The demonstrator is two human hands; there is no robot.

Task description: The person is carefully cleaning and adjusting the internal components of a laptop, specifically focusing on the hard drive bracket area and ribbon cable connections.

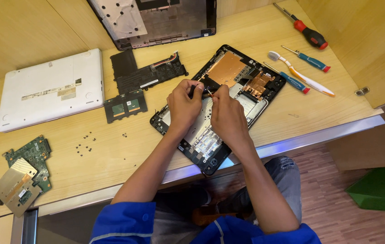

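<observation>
An opened black laptop base (264,97) with copper shielding lies tilted on the wooden desk (111,149), its near corner past the desk edge. My left hand (182,106) and my right hand (227,118) meet over its middle. The left fingers pinch a small dark part near the copper plate. The right hand's fingertips pinch a thin tool or small piece with a reddish tip; what it is cannot be told.
A white laptop lid (50,90), a black battery (145,72), a touchpad board (125,106), a green circuit board (27,169) and loose screws (85,142) lie to the left. Screwdrivers (307,34) and a toothbrush (301,74) rest at right. Another laptop shell (156,20) leans at the back.
</observation>
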